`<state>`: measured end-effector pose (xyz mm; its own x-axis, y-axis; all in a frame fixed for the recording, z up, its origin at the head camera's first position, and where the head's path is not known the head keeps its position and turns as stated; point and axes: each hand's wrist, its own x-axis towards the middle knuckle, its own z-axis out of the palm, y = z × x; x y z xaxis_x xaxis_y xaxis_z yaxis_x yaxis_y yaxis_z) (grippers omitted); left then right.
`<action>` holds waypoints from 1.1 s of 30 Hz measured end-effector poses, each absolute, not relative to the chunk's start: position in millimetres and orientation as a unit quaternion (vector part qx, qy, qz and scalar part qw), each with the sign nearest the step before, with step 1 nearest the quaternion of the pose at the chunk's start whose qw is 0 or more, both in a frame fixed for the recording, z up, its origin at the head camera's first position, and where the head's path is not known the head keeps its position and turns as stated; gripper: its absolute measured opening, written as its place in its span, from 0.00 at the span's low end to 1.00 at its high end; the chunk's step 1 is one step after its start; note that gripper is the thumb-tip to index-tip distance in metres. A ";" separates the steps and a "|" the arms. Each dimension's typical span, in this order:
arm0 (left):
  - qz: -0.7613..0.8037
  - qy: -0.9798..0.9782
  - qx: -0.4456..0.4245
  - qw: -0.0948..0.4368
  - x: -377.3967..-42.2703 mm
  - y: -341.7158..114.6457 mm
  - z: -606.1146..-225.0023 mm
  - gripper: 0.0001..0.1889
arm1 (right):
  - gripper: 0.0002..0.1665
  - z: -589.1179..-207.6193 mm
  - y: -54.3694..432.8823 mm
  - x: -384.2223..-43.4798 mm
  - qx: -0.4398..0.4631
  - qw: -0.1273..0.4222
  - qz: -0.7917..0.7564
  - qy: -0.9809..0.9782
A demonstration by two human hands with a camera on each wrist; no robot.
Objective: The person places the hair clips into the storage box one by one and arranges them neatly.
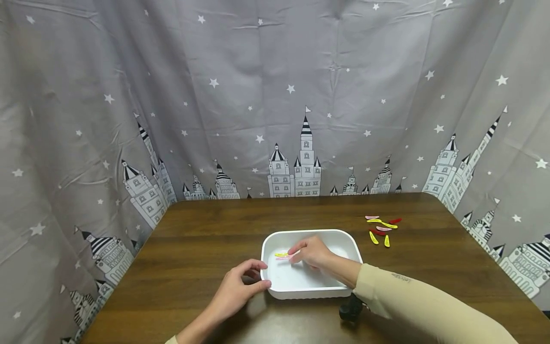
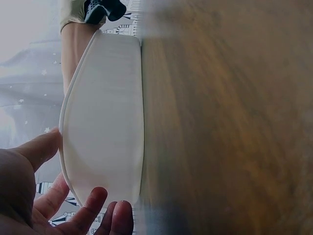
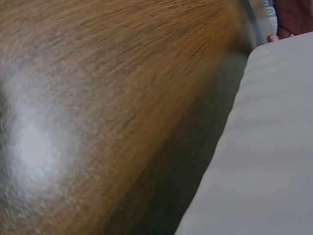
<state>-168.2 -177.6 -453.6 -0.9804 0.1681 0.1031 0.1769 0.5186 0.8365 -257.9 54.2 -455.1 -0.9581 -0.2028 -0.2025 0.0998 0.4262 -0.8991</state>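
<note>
A white tray (image 1: 309, 289) with raised walls stands on the table, its long side facing me. My left hand (image 1: 238, 286) holds the tray's left end, thumb and forefinger at the rim. In the left wrist view, the thumb (image 2: 46, 147) meets the rim and other fingers curl near the tray's outer wall (image 2: 105, 117). Inside the tray my right hand (image 1: 313, 251) reaches low and pinches a pink hair clip (image 1: 282, 258) between thumb and forefinger. Right behind that lies a yellow hair clip (image 1: 281, 254). The right wrist view shows the tray's wall (image 3: 264, 137), the right fingers being hidden there.
To the tray's right, several yellow, pink and red hair clips (image 1: 380, 229) lie loosely grouped on the brown wooden table (image 1: 206, 239). A black device (image 1: 351, 307) sits below the right wrist. Behind the table hangs a grey curtain (image 1: 240, 95) printed with castles and stars.
</note>
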 end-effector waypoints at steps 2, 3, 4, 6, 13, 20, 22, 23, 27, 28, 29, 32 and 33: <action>-0.480 -0.872 -0.099 0.004 -168.3 -177.8 -453.8 0.19 | 0.11 -457.2 53.4 -257.6 -0.030 0.148 -0.535 0.831; -0.481 -0.871 -0.100 0.005 -168.4 -177.9 -453.9 0.18 | 0.11 -457.9 53.1 -257.4 -0.030 0.151 -0.537 0.829; -0.481 -0.871 -0.101 0.006 -168.6 -177.8 -453.8 0.18 | 0.11 -458.3 53.1 -257.1 -0.029 0.152 -0.538 0.828; -0.482 -0.871 -0.100 0.006 -168.6 -177.7 -453.6 0.18 | 0.12 -458.8 52.6 -256.2 -0.027 0.158 -0.543 0.824; -0.482 -0.871 -0.093 0.008 -167.2 -178.5 -453.5 0.19 | 0.12 -461.8 48.8 -253.6 -0.028 0.161 -0.539 0.826; -0.483 -0.870 -0.095 0.009 -168.8 -176.9 -453.8 0.18 | 0.10 -466.0 47.7 -254.7 -0.028 0.147 -0.521 0.840; -0.484 -0.870 -0.095 0.008 -168.8 -177.0 -453.9 0.18 | 0.10 -466.6 47.1 -254.7 -0.027 0.147 -0.520 0.841; -0.485 -0.869 -0.094 0.007 -168.6 -177.2 -453.9 0.18 | 0.10 -467.1 46.7 -254.9 -0.028 0.147 -0.519 0.842; -0.486 -0.869 -0.092 0.006 -168.2 -177.7 -453.9 0.18 | 0.10 -467.3 46.3 -254.9 -0.037 0.143 -0.513 0.845; -0.485 -0.870 -0.092 0.006 -168.2 -177.5 -453.8 0.18 | 0.10 -467.4 46.5 -255.0 -0.039 0.142 -0.512 0.846; -0.485 -0.870 -0.092 0.006 -168.3 -177.3 -453.7 0.18 | 0.10 -467.4 46.8 -255.1 -0.041 0.140 -0.512 0.847; -0.483 -0.871 -0.094 0.007 -168.4 -176.8 -453.1 0.18 | 0.10 -467.7 47.3 -254.8 -0.043 0.135 -0.513 0.847; -0.483 -0.871 -0.094 0.007 -168.3 -176.7 -452.9 0.18 | 0.10 -468.0 47.3 -255.0 -0.043 0.134 -0.514 0.846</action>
